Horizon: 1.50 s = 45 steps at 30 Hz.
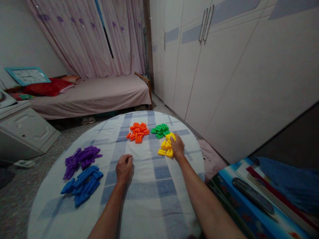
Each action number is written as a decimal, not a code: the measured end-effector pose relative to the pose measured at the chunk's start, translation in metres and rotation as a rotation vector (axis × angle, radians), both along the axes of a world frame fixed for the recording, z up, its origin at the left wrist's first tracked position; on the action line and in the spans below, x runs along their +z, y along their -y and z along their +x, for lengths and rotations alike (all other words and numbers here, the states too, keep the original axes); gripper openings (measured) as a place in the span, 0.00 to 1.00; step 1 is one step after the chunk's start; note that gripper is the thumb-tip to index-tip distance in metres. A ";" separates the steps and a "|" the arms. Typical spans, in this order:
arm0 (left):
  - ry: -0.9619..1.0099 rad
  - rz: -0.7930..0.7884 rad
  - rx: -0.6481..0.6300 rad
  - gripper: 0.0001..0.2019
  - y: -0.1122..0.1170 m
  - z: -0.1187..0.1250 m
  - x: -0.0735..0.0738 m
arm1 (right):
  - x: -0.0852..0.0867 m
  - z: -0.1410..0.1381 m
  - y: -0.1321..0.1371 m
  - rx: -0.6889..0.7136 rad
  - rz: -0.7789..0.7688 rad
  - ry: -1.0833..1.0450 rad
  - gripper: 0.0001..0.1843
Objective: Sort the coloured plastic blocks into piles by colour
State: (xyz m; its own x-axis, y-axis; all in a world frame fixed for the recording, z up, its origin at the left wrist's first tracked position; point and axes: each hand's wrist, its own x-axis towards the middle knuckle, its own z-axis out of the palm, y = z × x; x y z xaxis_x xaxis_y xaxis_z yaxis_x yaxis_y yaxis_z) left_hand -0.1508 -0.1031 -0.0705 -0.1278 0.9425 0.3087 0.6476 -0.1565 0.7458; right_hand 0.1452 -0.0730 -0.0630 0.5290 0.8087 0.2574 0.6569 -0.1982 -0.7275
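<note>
On checked cloth (142, 209), the left hand (124, 169) curls closed; the right hand (178, 146), grip unclear, touches yellow pieces (167, 145) at two o'clock. Bed (104, 93) stands at eleven, wardrobe (219, 76) at two.

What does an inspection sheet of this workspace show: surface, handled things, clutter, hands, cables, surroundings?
Surface: round table, blue-and-white checked cloth.
Handled things: purple pile, blue pile, orange pile, green pile, yellow pile.
Clutter: dark long object on a blue box, right; blue cloth beside it.
Hands: right hand at the yellow pile, grip unclear; left hand curled, apart from all piles.
Cables: possible cord near a white object on the floor; unclear.
Surroundings: bed, curtains, wardrobe.
</note>
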 end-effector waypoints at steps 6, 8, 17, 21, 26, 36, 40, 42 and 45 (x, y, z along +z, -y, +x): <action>0.065 0.025 0.057 0.18 -0.003 -0.002 -0.002 | 0.002 -0.041 0.002 0.033 0.006 -0.012 0.25; 0.070 0.048 0.072 0.19 -0.004 -0.002 -0.001 | 0.003 -0.055 0.001 0.042 0.031 -0.032 0.25; 0.127 0.049 0.111 0.19 -0.002 0.001 0.003 | 0.008 -0.111 -0.003 0.255 0.018 -0.088 0.25; 0.142 0.069 0.127 0.18 -0.002 0.002 0.003 | 0.000 -0.114 -0.001 0.485 0.116 -0.182 0.24; 0.148 0.080 0.112 0.17 0.001 0.007 0.005 | -0.016 -0.094 0.000 0.356 0.201 -0.358 0.27; -0.025 0.291 0.091 0.13 0.034 -0.036 0.031 | -0.011 -0.094 0.006 0.432 0.191 -0.347 0.26; -0.164 0.344 0.418 0.15 0.052 -0.112 0.031 | -0.009 -0.094 0.007 0.426 0.165 -0.348 0.26; -0.183 0.308 0.583 0.17 0.057 -0.145 0.024 | -0.009 -0.094 0.007 0.416 0.164 -0.346 0.25; -0.132 0.204 0.637 0.21 0.057 -0.175 0.011 | -0.008 -0.094 0.007 0.414 0.171 -0.337 0.25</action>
